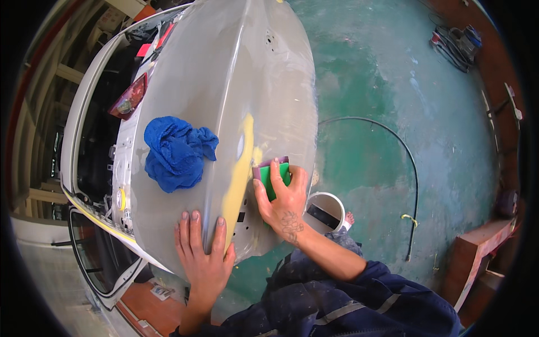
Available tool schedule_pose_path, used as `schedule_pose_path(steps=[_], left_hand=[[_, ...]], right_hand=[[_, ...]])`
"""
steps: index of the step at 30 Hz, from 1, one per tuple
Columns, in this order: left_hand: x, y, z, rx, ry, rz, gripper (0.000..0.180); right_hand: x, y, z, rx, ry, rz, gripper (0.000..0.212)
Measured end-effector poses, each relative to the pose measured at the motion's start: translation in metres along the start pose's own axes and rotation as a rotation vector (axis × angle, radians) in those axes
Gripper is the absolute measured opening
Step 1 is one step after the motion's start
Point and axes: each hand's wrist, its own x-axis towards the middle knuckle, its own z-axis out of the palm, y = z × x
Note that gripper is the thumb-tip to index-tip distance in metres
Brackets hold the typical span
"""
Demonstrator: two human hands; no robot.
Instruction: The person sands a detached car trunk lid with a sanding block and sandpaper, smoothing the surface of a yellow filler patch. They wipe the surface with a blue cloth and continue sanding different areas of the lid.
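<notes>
A grey primed car boot lid fills the middle of the view, with a strip of yellow filler along its crease. My right hand grips a green sanding block wrapped in purplish sandpaper, pressed to the panel just right of the filler. Flat on the panel lies my left hand, its fingers spread and touching the surface near the lower end of the filler. Beyond it, a crumpled blue cloth rests on the lid.
A white bucket stands by my foot, right of the car. Across the green floor curves a black hose. A reddish bench is at the right, and a machine with coiled hose lies far right. An open car door juts out lower left.
</notes>
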Motion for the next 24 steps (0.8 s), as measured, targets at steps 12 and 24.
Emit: schedule_pose_path(steps=[12, 24], left_hand=[[0.0, 0.001, 0.003, -0.009, 0.014, -0.021, 0.09], [0.001, -0.003, 0.003, 0.002, 0.02, -0.001, 0.096]], right_hand=[[0.049, 0.007, 0.023, 0.135, 0.082, 0.279, 0.052], [0.047, 0.021, 0.035, 0.11, 0.056, 0.381, 0.052]])
